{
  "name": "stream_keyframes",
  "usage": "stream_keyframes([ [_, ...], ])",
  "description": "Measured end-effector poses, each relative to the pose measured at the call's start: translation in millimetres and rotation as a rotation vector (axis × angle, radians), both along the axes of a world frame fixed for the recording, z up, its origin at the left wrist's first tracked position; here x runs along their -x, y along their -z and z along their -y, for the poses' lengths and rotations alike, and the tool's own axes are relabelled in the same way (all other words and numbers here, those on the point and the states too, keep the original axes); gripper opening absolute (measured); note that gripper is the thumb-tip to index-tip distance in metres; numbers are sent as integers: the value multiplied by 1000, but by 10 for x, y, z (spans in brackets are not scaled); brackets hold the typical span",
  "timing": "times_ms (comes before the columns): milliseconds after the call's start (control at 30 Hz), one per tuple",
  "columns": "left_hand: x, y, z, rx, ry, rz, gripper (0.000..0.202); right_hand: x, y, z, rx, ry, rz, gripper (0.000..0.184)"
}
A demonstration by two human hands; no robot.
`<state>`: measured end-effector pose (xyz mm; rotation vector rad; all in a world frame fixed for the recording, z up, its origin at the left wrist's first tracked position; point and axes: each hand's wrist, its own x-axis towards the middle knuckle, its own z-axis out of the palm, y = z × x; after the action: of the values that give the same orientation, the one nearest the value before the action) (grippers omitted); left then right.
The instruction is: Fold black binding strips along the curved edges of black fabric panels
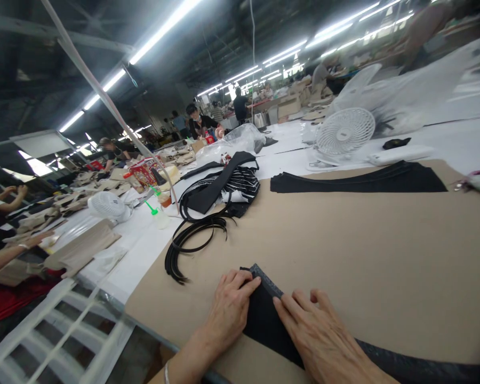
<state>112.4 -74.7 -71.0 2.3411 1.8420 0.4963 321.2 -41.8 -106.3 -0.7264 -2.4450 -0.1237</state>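
At the left edge, a co-worker's arm (6, 261) extends over the table's near side. Below it, at lower left, stands a white slatted rack (64, 335). Right of the rack, a small white fan (109, 206) sits on the table, followed by a bottle (157, 220) with a green cap. At centre left, a bundle of curved black strips (174, 256) lies partly on a brown sheet (404, 256). A pile with striped cloth (242, 181) is located just behind it.

The black cloth piece (266, 320) is at lower centre, flat on the brown sheet, with a grey strip (266, 278) along its upper right edge. The left hand (230, 301) is at the cloth's left side: fingers curled, fingertips pressing the strip near its upper end. The right hand (316, 325) is at the right side: fingers bent and slightly apart, fingertips against the strip farther down. Whether either hand pinches the cloth from below cannot be told.

A dark curved band (416, 365) runs from the right forearm to the right edge; its link to the cloth is hidden. At upper right are a larger white fan (344, 130) and, in front of it, a stack of black pieces (356, 181).
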Motion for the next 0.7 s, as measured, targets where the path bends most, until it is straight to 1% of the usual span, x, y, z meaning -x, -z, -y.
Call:
stream_keyframes([
  [100, 16, -77, -46, -13, -8, 139, 33, 46, -66, -4, 46, 18, 43, 37],
  [167, 28, -153, -126, 3, -4, 159, 29, 90, -129, -3, 92, 37, 84, 28],
  [267, 44, -268, -310, 73, 83, 82, 34, 147, -242, -1, 183, 67, 118, 20],
  [367, 59, -349, -503, 154, 188, 25, 41, 180, -358, -12, 323, 124, 112, 17],
  [533, 69, -446, -702, 268, 261, -38, 27, 272, -512, -78, 531, 275, 89, 21],
  [633, 84, -480, -762, 318, 284, -41, 17, 369, -549, -141, 596, 312, 114, 18],
  [700, 109, -476, -789, 338, 291, -24, 14, 433, -549, -187, 627, 326, 119, 16],
])
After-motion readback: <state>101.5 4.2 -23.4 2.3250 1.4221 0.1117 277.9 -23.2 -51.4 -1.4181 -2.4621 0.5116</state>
